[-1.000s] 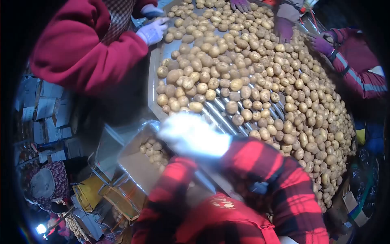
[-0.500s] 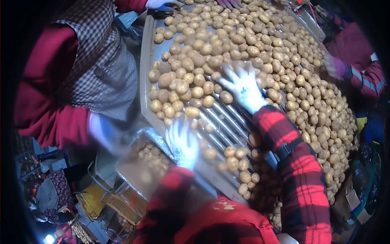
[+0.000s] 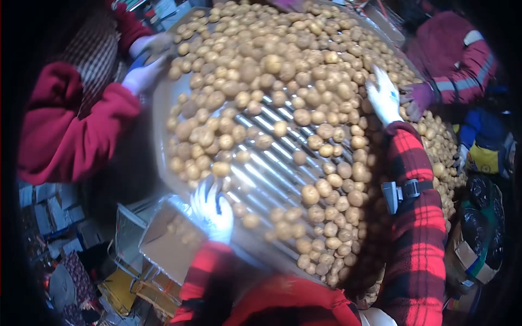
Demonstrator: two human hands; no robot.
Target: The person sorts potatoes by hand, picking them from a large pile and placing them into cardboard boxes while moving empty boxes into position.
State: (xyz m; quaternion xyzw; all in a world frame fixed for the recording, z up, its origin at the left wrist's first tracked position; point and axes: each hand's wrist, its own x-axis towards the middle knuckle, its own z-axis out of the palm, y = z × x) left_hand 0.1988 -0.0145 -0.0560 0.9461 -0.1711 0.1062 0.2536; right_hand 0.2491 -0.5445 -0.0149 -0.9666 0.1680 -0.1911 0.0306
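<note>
Potatoes [image 3: 326, 195] lie spread over a table of metal rollers [image 3: 272, 168]. My left hand [image 3: 213, 211], in a white glove, is at the table's near left edge with its fingers apart, close to a few potatoes and holding none. My right hand [image 3: 385, 98], also gloved in white, reaches out over the potatoes on the right. Its fingers are spread against the pile, and nothing is gripped in it. A band with a grey device [image 3: 399, 193] is around my right forearm.
A co-worker in a dark red sleeve [image 3: 81, 136] stands at the left, gloved hands together. Another co-worker's purple glove [image 3: 418, 99] is beside my right hand. An open carton [image 3: 168, 233] with potatoes sits below my left hand. Black bags [image 3: 476, 217] lie at the right.
My right hand has moved right and away from me over the potatoes. My left hand has shifted slightly left. More potatoes lie on the near rollers, and the left co-worker's hands have come together.
</note>
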